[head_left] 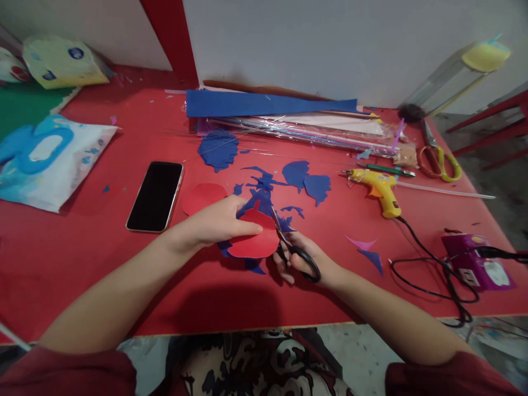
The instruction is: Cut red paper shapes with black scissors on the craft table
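Note:
Between thumb and fingers, my left hand (223,221) pinches a red paper cutout (258,242) with a small point at its top and a rounded lower edge. My right hand (313,256) is closed around the black handles of a pair of scissors (306,263). The scissor blades point up and away, against the right edge of the red piece. Dark blue paper scraps (264,192) lie beneath and beyond the hands. Another rounded red piece (204,198) rests partly behind my left hand. Farther off are a stack of blue cut shapes (218,149) and two blue petal-like pieces (307,179).
A phone (155,196) and a wipes pack (61,159) lie left. At right are a yellow glue gun (379,187), its black cord, a purple power box (476,261), a green cutter (388,169) and larger scissors (439,159). Wrapped materials and a blue strip (268,103) line the back.

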Available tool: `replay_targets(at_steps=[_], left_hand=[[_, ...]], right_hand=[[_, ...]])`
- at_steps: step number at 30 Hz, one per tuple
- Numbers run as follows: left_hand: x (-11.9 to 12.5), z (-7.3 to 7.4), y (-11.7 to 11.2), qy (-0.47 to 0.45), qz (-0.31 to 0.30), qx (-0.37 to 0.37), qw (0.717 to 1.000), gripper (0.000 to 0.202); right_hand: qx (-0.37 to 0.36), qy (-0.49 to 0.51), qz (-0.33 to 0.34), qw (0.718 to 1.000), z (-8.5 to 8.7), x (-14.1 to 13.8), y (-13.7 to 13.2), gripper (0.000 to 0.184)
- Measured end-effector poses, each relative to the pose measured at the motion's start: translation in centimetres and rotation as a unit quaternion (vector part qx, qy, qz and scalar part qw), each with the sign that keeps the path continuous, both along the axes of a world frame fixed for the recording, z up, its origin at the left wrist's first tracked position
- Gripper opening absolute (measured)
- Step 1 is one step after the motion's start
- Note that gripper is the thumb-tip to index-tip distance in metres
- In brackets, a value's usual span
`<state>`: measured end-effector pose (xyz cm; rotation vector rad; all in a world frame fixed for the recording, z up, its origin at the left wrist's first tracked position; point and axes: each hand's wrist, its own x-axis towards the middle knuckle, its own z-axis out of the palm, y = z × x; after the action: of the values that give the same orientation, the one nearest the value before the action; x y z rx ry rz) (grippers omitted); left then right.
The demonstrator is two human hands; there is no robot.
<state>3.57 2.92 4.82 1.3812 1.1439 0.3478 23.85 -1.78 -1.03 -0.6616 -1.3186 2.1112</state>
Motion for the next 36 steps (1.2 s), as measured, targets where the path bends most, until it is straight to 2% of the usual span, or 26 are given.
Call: replay_targets(at_steps=[12, 19, 26, 36], left_hand=[[-0.13, -0.23, -0.06, 0.007, 0.0, -0.003, 1.0, 0.012], [-0.04, -0.06, -0.08, 0.01, -0.006, -0.003, 1.0, 0.009], [-0.06, -0.04, -0.02, -0.008, -0.003, -0.01, 1.0, 0.009], [-0.17, -0.09, 0.08, 0.03, -0.035, 0.002, 0.999, 0.014]], right_hand=[[-0.016, -0.001, 0.004, 1.0, -0.02, 0.09, 0.04, 0.045], [0.003, 0.014, 0.008, 1.0, -0.28, 0.07, 0.0, 0.042], [-0.019, 0.009, 0.007, 1.0, -0.2, 0.17, -0.14, 0.043], [-0.003, 0.015, 0.014, 1.0, -0.27, 0.11, 0.02, 0.041]])
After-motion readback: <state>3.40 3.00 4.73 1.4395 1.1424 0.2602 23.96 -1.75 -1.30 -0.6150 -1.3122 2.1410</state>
